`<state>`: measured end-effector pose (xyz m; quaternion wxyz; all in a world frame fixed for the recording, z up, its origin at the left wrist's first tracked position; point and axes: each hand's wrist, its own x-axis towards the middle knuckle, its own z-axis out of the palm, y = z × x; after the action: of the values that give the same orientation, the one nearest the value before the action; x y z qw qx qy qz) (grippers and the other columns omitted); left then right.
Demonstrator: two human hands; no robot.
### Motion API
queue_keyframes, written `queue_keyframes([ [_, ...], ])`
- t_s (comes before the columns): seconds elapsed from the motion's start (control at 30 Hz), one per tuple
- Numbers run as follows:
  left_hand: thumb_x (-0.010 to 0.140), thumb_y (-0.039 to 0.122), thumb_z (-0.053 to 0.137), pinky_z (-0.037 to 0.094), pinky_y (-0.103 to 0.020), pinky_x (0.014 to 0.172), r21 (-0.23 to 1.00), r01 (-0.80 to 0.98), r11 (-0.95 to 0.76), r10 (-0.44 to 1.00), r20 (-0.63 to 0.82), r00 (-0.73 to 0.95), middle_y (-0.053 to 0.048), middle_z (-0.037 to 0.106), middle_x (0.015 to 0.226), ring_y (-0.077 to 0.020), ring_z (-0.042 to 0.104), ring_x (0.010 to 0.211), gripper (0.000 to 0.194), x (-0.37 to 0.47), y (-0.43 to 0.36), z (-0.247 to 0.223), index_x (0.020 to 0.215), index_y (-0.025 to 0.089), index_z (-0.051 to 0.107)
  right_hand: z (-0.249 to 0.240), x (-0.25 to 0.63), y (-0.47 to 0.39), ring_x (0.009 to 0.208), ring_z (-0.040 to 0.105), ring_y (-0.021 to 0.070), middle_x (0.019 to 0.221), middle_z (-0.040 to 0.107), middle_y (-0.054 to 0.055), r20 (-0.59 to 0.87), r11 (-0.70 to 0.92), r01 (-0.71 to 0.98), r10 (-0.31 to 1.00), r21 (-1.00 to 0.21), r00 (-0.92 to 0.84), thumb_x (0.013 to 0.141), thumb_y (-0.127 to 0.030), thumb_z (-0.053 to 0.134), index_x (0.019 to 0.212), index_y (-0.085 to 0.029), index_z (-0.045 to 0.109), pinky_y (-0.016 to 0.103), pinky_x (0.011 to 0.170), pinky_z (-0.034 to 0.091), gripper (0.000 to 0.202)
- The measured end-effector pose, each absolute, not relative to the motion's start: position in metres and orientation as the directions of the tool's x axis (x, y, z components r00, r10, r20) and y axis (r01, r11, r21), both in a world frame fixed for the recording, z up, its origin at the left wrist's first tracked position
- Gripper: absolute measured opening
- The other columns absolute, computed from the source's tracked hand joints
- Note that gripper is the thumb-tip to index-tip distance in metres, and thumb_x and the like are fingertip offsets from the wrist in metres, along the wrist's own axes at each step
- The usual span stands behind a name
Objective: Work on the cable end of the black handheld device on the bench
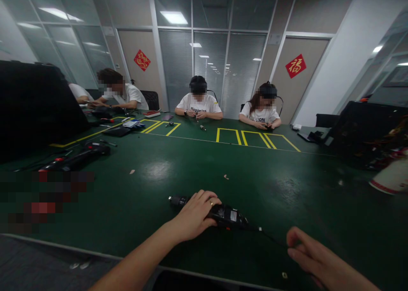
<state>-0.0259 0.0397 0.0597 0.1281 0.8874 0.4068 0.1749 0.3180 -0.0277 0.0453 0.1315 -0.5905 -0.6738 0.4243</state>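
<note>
A black corded electric drill (pixel 227 214) lies on its side on the green table, its chuck pointing left. My left hand (pixel 200 210) is wrapped over its body just behind the chuck. From the drill's right end a thin dark power cord (pixel 272 238) runs towards my right hand (pixel 304 250). The fingers of that hand are curled, with the thumb close to the index finger, around where the cord reaches them. Beyond the fingers the cord is hard to make out.
Several people sit at the table's far side, two handling small objects. Black-and-red tools (pixel 76 157) lie at left beside a dark screen (pixel 38 108). Yellow tape (pixel 228 129) marks the far table. Small scraps (pixel 226 177) lie about; a white container (pixel 390 174) stands right.
</note>
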Motion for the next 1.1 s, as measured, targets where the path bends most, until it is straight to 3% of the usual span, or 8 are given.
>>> queue_keyframes([
  [0.13,0.083,0.018,0.062,0.037,-0.038,0.092,0.357,0.684,-0.636,0.769,0.212,0.604,-0.003,0.053,0.12,-0.0217,0.045,0.106,0.04,-0.029,0.035,0.061,0.12,0.025,0.048,0.077,0.323,-0.013,0.069,0.053,0.0187,0.076,0.053,-0.001,-0.194,0.101,0.674,0.917,-0.732,-0.348,0.091,-0.053,0.045,0.106,-0.025,0.052,0.022,0.059,0.043,0.032],
  [0.27,0.085,0.025,0.06,0.038,-0.037,0.092,0.3,0.694,-0.654,0.749,0.133,0.649,-0.003,0.052,0.121,-0.0221,0.046,0.107,0.044,-0.036,0.044,0.066,0.127,0.028,0.046,0.093,0.329,0.009,0.078,0.055,0.0206,0.09,0.058,0.001,-0.208,0.206,0.707,0.867,-0.676,-0.453,0.079,-0.041,0.062,0.103,-0.025,0.057,0.024,0.065,0.044,0.03],
  [0.4,0.089,0.035,0.053,0.036,-0.039,0.094,0.221,0.738,-0.637,0.765,0.071,0.64,-0.006,0.051,0.12,-0.024,0.047,0.11,0.037,-0.037,0.055,0.066,0.125,0.026,0.051,0.07,0.344,0.038,0.083,0.057,0.0229,0.091,0.06,0.003,-0.132,0.289,0.793,0.899,-0.537,-0.417,0.085,-0.04,0.05,0.092,-0.022,0.062,0.029,0.071,0.044,0.022],
  [0.47,0.089,0.043,0.052,0.032,-0.042,0.098,0.167,0.749,-0.642,0.766,0.093,0.636,-0.008,0.05,0.123,-0.0267,0.044,0.115,0.046,-0.031,0.057,0.064,0.13,0.023,0.047,0.049,0.344,0.045,0.083,0.057,0.0246,0.09,0.06,0.004,-0.066,0.295,0.827,0.927,-0.479,-0.369,0.086,-0.041,0.046,0.09,-0.022,0.062,0.032,0.072,0.044,0.025],
  [0.6,0.073,0.063,0.062,0.032,-0.046,0.097,0.108,0.728,-0.677,0.736,0.121,0.667,-0.012,0.041,0.135,-0.0324,0.037,0.12,0.087,-0.005,0.058,0.053,0.142,0.023,0.029,0.008,0.317,0.037,0.087,0.055,0.0283,0.096,0.059,0.007,0.17,0.243,0.895,0.967,-0.374,-0.191,0.087,-0.039,0.039,0.101,-0.023,0.06,0.04,0.074,0.044,0.029],
  [0.87,0.09,0.043,0.053,0.042,-0.037,0.083,-0.014,0.769,-0.639,0.761,0.128,0.636,-0.009,0.055,0.114,-0.0253,0.051,0.101,0.048,0.004,0.069,0.044,0.131,0.021,0.042,-0.011,0.284,0.018,0.087,0.056,0.027,0.094,0.056,0.009,0.495,0.258,0.869,0.869,-0.421,-0.018,0.097,-0.046,0.03,0.097,-0.02,0.056,0.04,0.075,0.046,0.036],
  [0.97,0.093,0.044,0.046,0.042,-0.033,0.08,0.074,0.696,-0.715,0.699,0.104,0.707,-0.007,0.058,0.112,-0.0226,0.053,0.099,0.043,-0.006,0.064,0.059,0.13,0.023,0.042,-0.001,0.299,0.014,0.08,0.057,0.0237,0.092,0.055,0.007,0.461,0.276,0.872,0.885,-0.405,-0.066,0.1,-0.049,0.027,0.097,-0.021,0.054,0.033,0.064,0.047,0.039],
  [1.1,0.092,0.054,0.041,0.042,-0.029,0.069,0.241,0.638,-0.731,0.652,-0.026,0.757,-0.003,0.062,0.094,-0.0195,0.059,0.082,0.041,-0.012,0.063,0.077,0.116,0.024,0.053,0.023,0.307,0.015,0.074,0.054,0.0224,0.08,0.054,0.003,0.433,0.407,0.878,0.859,-0.254,-0.273,0.1,-0.057,0.023,0.083,-0.024,0.056,0.03,0.06,0.042,0.05],
])
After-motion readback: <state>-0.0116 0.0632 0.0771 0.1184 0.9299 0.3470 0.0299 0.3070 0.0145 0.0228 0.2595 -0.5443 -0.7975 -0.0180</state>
